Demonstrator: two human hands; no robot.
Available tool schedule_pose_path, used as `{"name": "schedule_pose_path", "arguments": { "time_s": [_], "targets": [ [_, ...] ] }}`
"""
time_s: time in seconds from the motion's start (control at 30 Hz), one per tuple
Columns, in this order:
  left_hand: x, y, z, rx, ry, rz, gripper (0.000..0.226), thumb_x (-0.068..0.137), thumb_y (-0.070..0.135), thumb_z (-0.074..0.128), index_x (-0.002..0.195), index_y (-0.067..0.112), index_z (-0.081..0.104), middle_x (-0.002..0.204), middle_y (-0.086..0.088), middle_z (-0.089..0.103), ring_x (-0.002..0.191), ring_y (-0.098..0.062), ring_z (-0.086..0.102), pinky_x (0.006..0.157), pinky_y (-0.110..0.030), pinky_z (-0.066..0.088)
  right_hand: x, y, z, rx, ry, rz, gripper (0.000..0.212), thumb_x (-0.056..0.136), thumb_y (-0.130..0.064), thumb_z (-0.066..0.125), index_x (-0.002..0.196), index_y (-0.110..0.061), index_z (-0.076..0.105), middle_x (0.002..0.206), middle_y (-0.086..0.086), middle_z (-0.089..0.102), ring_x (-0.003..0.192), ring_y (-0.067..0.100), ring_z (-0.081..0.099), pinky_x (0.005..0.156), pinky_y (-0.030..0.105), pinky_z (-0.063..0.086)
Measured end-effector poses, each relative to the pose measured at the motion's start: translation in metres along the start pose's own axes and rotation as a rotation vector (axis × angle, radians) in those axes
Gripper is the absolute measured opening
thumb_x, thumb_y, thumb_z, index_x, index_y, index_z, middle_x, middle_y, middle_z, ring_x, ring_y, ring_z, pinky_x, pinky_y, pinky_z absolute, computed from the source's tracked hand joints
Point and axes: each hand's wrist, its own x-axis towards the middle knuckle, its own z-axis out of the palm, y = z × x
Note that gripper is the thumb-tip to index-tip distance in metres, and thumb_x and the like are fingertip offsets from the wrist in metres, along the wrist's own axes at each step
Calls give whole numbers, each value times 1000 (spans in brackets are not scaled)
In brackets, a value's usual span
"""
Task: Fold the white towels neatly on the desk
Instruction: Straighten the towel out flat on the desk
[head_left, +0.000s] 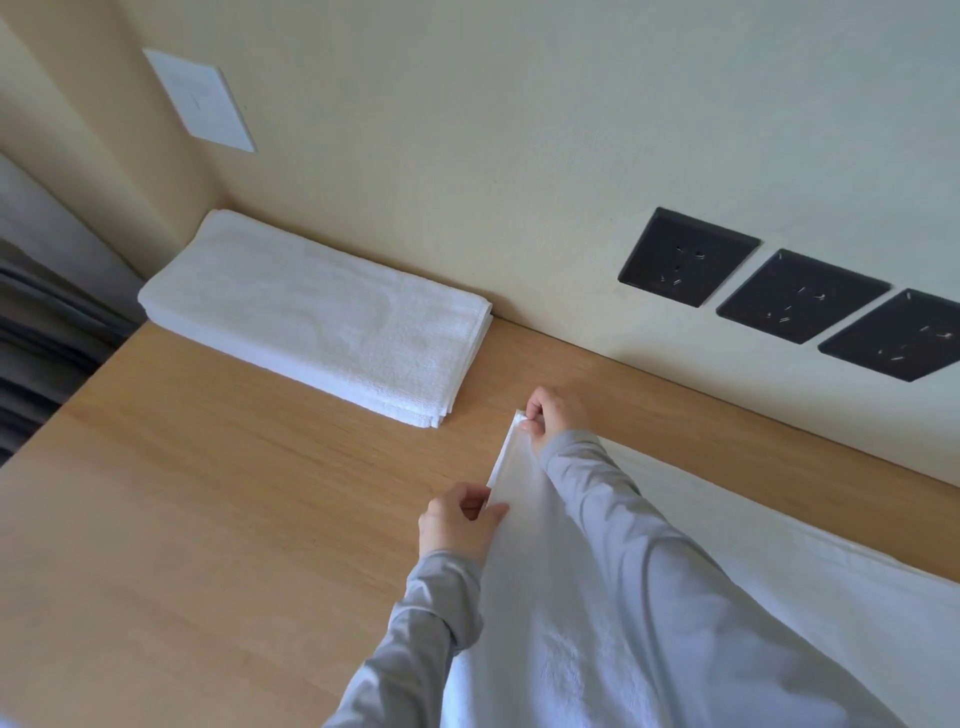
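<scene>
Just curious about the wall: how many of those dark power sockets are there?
3, in a row on the wall above the desk's back edge: one at left, one in the middle, one at right, cut by the frame edge. More may lie beyond.

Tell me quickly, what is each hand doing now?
Left hand: closed, pinching the near corner of the unfolded towel.
Right hand: closed, pinching its far corner.

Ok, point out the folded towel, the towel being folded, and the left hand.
folded towel (317, 312), head view, middle of its top.
towel being folded (561, 623), head view, flat middle part.
left hand (460, 519), head view, back of hand.
</scene>
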Motion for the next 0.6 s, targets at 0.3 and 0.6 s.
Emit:
{"name": "schedule_pose_path", "arguments": {
  "time_s": [0.3, 0.6],
  "targets": [
    [-18, -10, -20, 22, -170, 81, 40, 71, 7, 72, 104, 27, 60, 87, 11, 65, 79, -7, 60, 73, -14, 45, -4, 8, -9, 67, -114, 61, 26, 91, -21, 57, 112, -6, 57, 109, 9, 55, 106, 26, 52, 90, 27, 36],
    [-69, -54, -53, 328, -288, 109, 13, 75, 40, 69, 86, 31, 68, 74, 13, 62, 72, 4, 53, 65, -3, 38, -33, 33, -29, 505, 61, -135, 10, 91, -6, 55, 92, -11, 47, 80, -7, 46, 76, 16, 46, 66, 16, 42]
  ]
}}
